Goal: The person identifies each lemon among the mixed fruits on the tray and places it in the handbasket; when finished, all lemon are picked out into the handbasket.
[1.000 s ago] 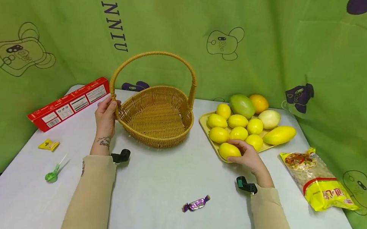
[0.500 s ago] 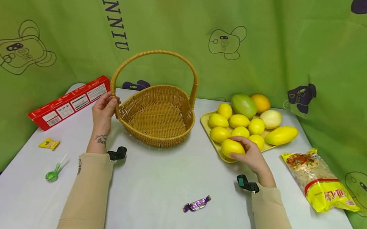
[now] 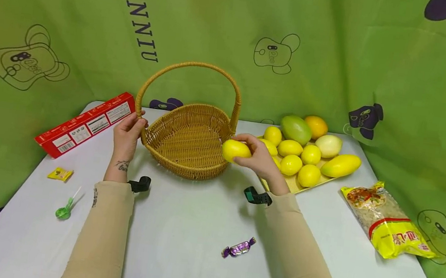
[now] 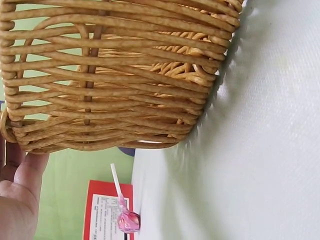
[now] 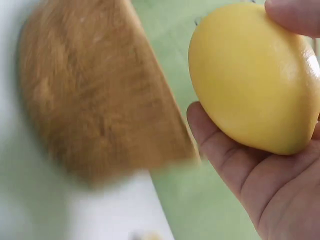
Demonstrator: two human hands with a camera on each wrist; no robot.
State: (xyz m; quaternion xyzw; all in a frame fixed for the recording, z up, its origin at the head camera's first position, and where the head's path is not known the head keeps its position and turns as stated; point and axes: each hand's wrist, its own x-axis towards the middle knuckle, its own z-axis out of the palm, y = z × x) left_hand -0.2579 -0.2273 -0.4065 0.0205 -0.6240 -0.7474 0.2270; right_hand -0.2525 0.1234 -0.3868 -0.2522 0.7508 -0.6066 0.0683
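Note:
A wicker basket (image 3: 195, 172) with a tall arched handle stands on the white table, nothing inside it. My left hand (image 3: 126, 138) grips the handle's left foot at the rim; in the left wrist view its fingers (image 4: 32, 172) reach the basket edge. Between the thumb and fingers of my right hand (image 3: 261, 160) is a lemon (image 3: 235, 151), held in the air by the basket's right rim. The right wrist view shows that lemon (image 5: 245, 80) close up, with the basket (image 5: 100, 100) blurred beside it. Several more lemons (image 3: 291, 165) lie on a yellow tray (image 3: 293, 185).
With the lemons are a green mango (image 3: 296, 129), an orange fruit (image 3: 316, 126), a pale yellow fruit (image 3: 328, 146) and a long yellow mango (image 3: 341, 165). Around them lie a food bag (image 3: 388, 222), red box (image 3: 87, 124), purple candy (image 3: 238, 248), yellow candy (image 3: 61, 174) and green lollipop (image 3: 64, 210).
My right hand has lifted the lemon from the tray's front corner and carried it left to the basket's right side. The left hand stays at the handle.

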